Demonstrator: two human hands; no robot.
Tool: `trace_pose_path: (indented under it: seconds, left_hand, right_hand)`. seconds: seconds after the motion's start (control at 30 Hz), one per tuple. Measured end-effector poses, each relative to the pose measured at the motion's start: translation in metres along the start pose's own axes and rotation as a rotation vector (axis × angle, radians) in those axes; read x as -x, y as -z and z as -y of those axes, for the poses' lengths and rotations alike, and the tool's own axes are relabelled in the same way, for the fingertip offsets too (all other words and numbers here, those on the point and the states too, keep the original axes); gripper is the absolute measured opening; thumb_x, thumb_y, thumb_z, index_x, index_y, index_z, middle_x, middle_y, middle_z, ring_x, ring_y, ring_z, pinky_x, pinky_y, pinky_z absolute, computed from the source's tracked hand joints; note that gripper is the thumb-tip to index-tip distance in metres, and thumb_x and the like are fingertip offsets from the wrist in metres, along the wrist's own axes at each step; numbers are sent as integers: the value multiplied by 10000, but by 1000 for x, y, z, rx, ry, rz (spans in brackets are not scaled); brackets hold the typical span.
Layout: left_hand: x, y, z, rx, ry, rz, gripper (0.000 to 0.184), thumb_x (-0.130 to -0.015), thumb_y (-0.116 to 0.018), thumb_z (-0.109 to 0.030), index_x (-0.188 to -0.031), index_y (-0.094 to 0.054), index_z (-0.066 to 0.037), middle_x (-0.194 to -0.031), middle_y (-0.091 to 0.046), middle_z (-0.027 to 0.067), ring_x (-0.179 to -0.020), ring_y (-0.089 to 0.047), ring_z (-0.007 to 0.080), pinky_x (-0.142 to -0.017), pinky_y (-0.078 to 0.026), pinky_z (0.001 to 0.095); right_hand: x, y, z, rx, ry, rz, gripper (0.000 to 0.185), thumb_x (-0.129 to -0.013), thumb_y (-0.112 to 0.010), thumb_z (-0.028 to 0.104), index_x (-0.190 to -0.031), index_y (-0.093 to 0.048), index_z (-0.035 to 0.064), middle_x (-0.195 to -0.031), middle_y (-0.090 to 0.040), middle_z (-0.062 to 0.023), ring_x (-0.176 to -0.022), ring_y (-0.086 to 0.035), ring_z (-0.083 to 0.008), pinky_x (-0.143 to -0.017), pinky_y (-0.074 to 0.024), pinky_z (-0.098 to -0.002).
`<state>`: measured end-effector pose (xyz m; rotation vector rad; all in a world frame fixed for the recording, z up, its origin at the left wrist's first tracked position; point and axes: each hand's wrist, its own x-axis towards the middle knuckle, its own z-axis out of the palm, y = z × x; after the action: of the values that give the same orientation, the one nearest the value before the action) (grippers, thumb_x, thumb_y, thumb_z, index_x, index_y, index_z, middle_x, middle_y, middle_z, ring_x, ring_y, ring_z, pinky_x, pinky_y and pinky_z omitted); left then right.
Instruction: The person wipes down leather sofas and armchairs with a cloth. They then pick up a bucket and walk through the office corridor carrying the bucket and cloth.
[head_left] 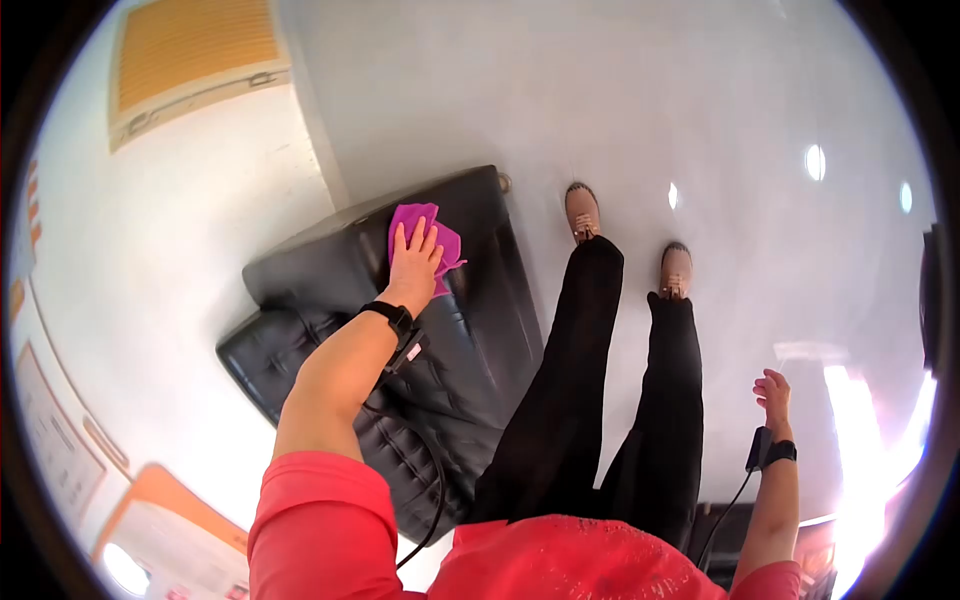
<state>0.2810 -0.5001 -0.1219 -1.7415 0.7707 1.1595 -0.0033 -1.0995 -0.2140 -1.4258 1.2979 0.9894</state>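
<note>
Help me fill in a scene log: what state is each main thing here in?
Left hand: fingers spread, pressed on the cloth
Cloth: unfolded, rumpled, on the sofa
Sofa: glossy; wet or dry, cannot tell
Right hand: empty, fingers loosely curled
Shoes: worn, laced
Left wristband: strapped on
Right wristband: strapped on

The cloth (452, 245) is bright purple, loosely spread and creased, one corner jutting out. It lies on the sofa (470, 345), which is black and glossy, with tufted padding.
</note>
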Motion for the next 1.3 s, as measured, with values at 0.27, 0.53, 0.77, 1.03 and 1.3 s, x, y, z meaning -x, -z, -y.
trace_pose_path:
  seconds: [0.27,0.53,0.77,1.03,1.3]
  left_hand:
    - [86,-30,-13,800,513,-613,659,-842,-560,-382,-1402,-318,-133,-1498,-166,103,-1378,-104,374,-1019,-192,636]
    - [83,-81,-5,1185,877,-914,602,-894,-476,-352,-1422,-275,-145,-1496,-193,92,-1385,-105,356,-1016,-161,648]
    - [121,-131,23,1267,1315,-599,553,-921,-432,-345,-1426,-252,-210,-1487,-214,88,-1364,-180,350,-959,-280,661]
    - [183,-38,-62,1433,986,-750,664,-866,-502,-390,-1426,-266,-122,-1500,-151,149,-1376,-102,395,-1003,-168,657]
    - [152,-199,70,1508,1310,-513,641,-915,-389,-487,-1444,-201,-178,-1517,-122,88,-1382,-108,359,-977,-196,690]
  right_hand:
    - [-18,9,20,216,149,9,355,-847,-487,228,-1143,-544,41,-807,-625,-48,-655,-595,-112,-507,-436,-245]
    - [33,-19,112,472,425,32,339,-827,-484,205,-1073,-571,-12,-784,-632,-77,-662,-606,-137,-512,-435,-254]
    - [129,-62,186,467,509,57,352,-814,-517,213,-1092,-573,4,-799,-633,-56,-676,-600,-123,-581,-444,-246]
    - [179,-184,243,717,802,328,271,-825,-528,143,-1034,-588,-17,-780,-636,-142,-675,-618,-198,-653,-495,-292]
    - [292,-322,337,1009,1148,390,223,-852,-537,123,-1030,-582,-3,-830,-630,-178,-772,-638,-260,-709,-497,-315]
